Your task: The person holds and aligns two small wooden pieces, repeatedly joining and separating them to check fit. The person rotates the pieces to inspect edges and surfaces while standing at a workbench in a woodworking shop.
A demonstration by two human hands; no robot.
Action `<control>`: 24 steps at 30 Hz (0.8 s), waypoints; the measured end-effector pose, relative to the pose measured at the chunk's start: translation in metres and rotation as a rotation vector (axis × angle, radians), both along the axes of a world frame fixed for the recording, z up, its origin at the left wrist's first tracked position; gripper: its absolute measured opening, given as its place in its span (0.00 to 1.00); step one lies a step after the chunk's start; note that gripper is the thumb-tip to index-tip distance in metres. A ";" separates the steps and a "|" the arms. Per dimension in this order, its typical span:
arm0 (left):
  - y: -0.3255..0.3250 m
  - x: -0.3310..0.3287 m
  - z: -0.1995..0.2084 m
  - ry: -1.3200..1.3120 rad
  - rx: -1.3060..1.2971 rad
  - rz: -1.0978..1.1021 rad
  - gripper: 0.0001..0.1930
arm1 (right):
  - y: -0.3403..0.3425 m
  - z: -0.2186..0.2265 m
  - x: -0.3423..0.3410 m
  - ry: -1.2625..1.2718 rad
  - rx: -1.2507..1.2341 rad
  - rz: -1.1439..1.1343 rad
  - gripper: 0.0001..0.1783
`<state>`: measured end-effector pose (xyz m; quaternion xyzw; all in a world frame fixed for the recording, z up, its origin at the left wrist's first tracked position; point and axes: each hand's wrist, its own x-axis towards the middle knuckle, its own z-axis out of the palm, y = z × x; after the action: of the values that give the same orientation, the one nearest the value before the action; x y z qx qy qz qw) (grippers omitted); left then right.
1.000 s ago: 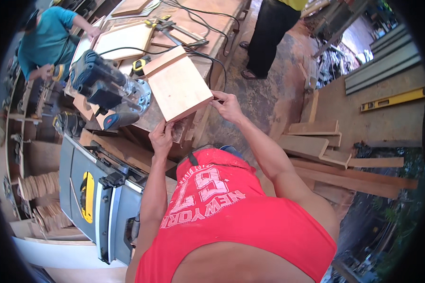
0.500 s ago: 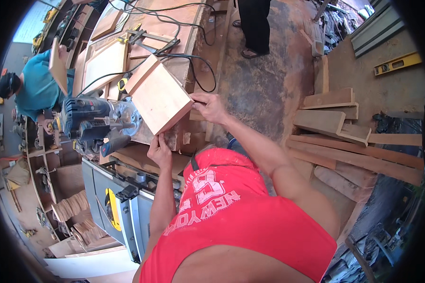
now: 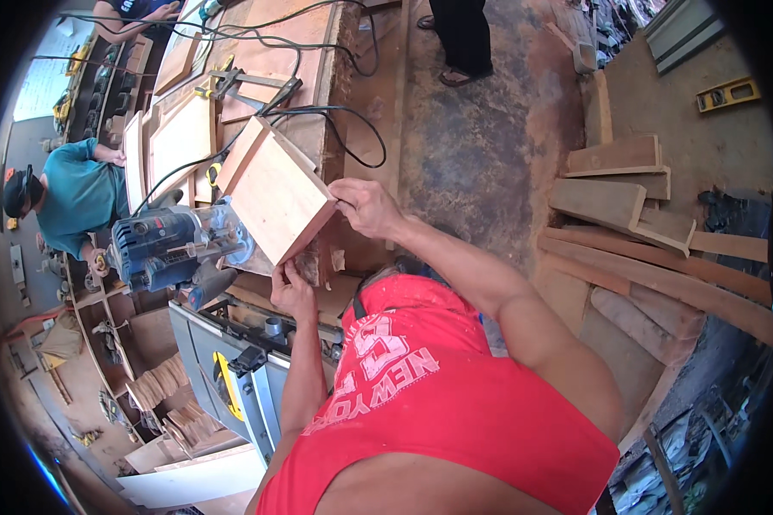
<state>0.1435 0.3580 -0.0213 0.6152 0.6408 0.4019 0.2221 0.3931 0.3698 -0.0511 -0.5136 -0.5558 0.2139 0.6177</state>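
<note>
A pale wooden panel (image 3: 276, 196) with thick edges and a strip along its far left side is tilted over the near corner of the workbench. My left hand (image 3: 294, 289) pinches its lowest corner. At the right corner, my right hand (image 3: 365, 208) grips the edge with curled fingers, the thumb partly hidden. A blue and black router (image 3: 159, 247) lies on its side just left of the panel, its clear round base close to the panel's edge.
Black cables (image 3: 318, 110) and a bar clamp (image 3: 253, 81) lie on the workbench beyond. A table saw (image 3: 223, 360) stands below the router. A co-worker in teal (image 3: 82, 193) is at the left; another person's dark-trousered legs (image 3: 462, 39) are at the top. Boards (image 3: 653, 275) lie at the right.
The panel has tipped slightly, still in both my hands. My view has shifted a little. The co-worker's board has moved away from the chest, and another person's arm shows at the top left.
</note>
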 end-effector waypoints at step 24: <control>-0.003 0.007 0.002 0.100 -0.047 0.072 0.14 | 0.002 0.001 0.002 0.070 -0.002 0.043 0.11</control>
<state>0.1500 0.3548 -0.0188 0.6056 0.6823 0.3631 0.1897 0.3952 0.3722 -0.0506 -0.4942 -0.5445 0.2457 0.6316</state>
